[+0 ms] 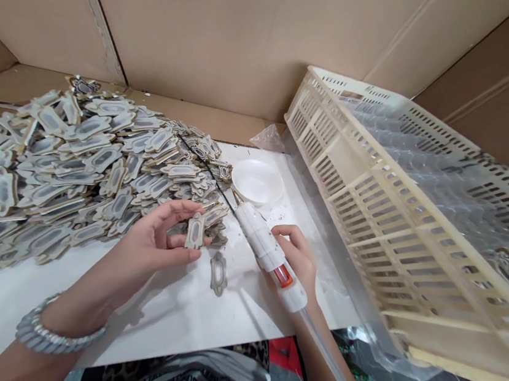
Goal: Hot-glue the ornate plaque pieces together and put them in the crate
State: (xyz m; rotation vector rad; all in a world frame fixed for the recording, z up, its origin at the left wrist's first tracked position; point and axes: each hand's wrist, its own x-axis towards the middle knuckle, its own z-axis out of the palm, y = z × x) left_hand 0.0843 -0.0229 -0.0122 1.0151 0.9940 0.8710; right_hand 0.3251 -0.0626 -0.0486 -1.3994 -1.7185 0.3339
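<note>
A small ornate plate, grey-backed with a long recess in its middle, is pinched between the thumb and fingers of my left hand. My right hand is wrapped around a white hot glue gun. The gun has an orange window and a brass-coloured nozzle, and a clear glue stick runs out of its rear. Its nozzle points away from me, beside a white round dish. A single plate lies on the white tabletop between my hands.
A large heap of similar plates covers the left and back of the table. On the right stands a cream slatted plastic crate holding clear plastic trays. Tall cardboard walls close off the back. A black cord crosses the heap's edge.
</note>
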